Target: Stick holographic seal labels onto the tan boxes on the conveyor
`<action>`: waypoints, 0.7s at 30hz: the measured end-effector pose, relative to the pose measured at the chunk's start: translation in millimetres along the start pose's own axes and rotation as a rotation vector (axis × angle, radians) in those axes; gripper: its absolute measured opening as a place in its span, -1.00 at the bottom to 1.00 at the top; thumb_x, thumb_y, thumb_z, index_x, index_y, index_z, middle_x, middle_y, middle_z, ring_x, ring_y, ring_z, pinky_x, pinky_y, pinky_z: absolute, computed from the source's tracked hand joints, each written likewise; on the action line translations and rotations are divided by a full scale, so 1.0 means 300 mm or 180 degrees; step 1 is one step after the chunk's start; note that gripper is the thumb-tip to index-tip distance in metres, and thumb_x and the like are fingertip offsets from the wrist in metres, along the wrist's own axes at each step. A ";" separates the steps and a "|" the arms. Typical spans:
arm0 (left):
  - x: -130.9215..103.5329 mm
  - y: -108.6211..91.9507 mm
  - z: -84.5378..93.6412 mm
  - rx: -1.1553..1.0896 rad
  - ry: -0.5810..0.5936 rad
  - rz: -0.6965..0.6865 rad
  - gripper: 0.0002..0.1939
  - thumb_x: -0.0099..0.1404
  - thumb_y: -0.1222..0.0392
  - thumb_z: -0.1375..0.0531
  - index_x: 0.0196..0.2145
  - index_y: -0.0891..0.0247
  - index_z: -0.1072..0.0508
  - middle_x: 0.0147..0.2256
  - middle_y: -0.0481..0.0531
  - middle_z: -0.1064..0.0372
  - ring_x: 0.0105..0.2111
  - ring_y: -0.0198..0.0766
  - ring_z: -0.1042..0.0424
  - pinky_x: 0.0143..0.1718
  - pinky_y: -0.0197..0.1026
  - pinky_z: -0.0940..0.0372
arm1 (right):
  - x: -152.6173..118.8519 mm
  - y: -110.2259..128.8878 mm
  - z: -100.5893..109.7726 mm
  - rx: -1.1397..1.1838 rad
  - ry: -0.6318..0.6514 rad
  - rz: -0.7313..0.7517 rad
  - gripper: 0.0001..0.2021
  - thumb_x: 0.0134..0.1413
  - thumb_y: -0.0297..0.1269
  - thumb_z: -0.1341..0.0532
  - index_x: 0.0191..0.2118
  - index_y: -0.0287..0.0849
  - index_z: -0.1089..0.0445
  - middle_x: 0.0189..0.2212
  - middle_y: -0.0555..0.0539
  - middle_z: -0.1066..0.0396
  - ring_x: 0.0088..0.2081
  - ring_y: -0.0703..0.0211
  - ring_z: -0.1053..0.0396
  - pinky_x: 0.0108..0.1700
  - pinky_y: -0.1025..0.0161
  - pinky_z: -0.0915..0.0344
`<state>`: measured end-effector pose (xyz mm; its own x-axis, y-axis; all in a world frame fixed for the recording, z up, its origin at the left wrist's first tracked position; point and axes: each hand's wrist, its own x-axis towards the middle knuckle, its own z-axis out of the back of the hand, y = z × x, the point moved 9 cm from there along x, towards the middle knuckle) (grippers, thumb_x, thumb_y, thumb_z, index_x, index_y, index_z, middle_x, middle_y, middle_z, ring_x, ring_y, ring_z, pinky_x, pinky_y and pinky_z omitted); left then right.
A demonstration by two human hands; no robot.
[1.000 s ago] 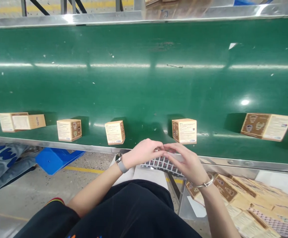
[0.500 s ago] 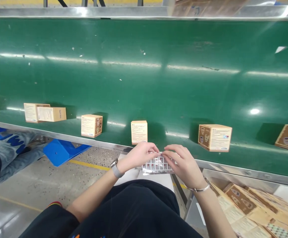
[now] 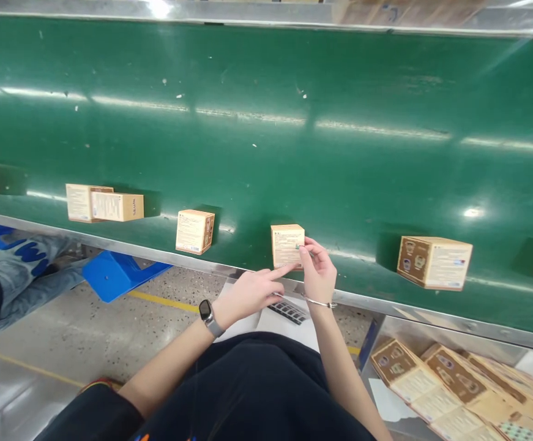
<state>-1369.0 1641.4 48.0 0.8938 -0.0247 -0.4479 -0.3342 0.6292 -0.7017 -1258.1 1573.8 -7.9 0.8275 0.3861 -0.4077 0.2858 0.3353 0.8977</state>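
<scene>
My left hand holds a clear sheet with a dark and white grid, seemingly a sticker sheet, below the belt edge. Its index finger stretches to the lower face of a small printed carton. At the right edge of that carton is my right hand, thumb and fingers closed together. A tiny green sticker shows at the thumb tip, against the carton's front; whether it is stuck down I cannot tell. The carton stands upright on the green belt.
Other cartons stand along the near side of the belt, one to the left and one to the right. A metal rail edges the belt. Flat printed cartons lie at lower right. A blue plastic seat and another person's leg are at left.
My right hand has left the sheet and moved up to the carton. My left hand has lowered the sheet, with its index finger now at the carton. The cartons appear shifted right in view.
</scene>
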 end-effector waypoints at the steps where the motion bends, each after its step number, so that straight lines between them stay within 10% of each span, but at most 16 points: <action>1: 0.005 0.007 -0.010 0.0146 0.0036 0.0028 -0.86 0.32 0.27 -0.21 -0.41 0.24 -0.50 0.31 -0.07 -0.13 -0.20 -0.24 -0.49 -0.32 -0.22 -0.33 | 0.000 0.004 -0.004 -0.0059 -0.0017 0.0069 -0.73 0.04 -0.03 -0.27 -0.36 -0.16 -0.39 -0.08 -0.23 -0.44 -0.05 -0.01 -0.43 -0.02 -0.02 -0.38; 11: 0.038 0.012 -0.023 0.0189 0.0137 0.0091 -0.82 0.32 0.28 -0.18 -0.44 0.22 -0.50 0.24 -0.11 -0.25 -0.28 -0.28 -0.45 -0.46 -0.27 -0.22 | -0.010 0.106 0.021 -0.1386 -0.0446 0.1019 -0.82 0.16 -0.14 -0.20 -0.36 -0.13 -0.37 -0.22 -0.17 -0.48 -0.15 0.04 -0.43 -0.11 0.06 -0.38; 17: 0.054 0.010 -0.025 -0.0408 -0.0014 -0.0005 -0.86 0.28 0.32 -0.22 -0.44 0.21 -0.51 0.26 -0.11 -0.22 -0.27 -0.28 -0.49 -0.42 -0.27 -0.22 | 0.040 0.067 0.101 -0.0841 -0.0915 0.0609 -0.66 0.12 -0.15 -0.25 -0.04 -0.15 -0.23 -0.17 -0.17 -0.45 -0.39 0.17 -0.46 -0.32 0.17 -0.41; 21: 0.039 0.029 0.001 -0.1382 -0.0230 0.0287 -0.89 0.33 0.20 -0.22 -0.32 0.18 -0.56 -0.02 -0.03 -0.52 -0.25 -0.27 -0.52 -0.27 -0.31 -0.25 | 0.034 0.208 0.140 -0.1303 -0.0552 0.1079 -0.81 0.21 -0.20 -0.18 -0.12 -0.16 -0.34 -0.20 -0.18 -0.47 -0.28 0.10 -0.49 -0.18 0.11 -0.41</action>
<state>-1361.5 1646.9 36.9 0.8687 0.0793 -0.4890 -0.4927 0.2417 -0.8360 -1211.5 1562.7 51.0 0.9177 0.3950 -0.0430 -0.1925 0.5366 0.8216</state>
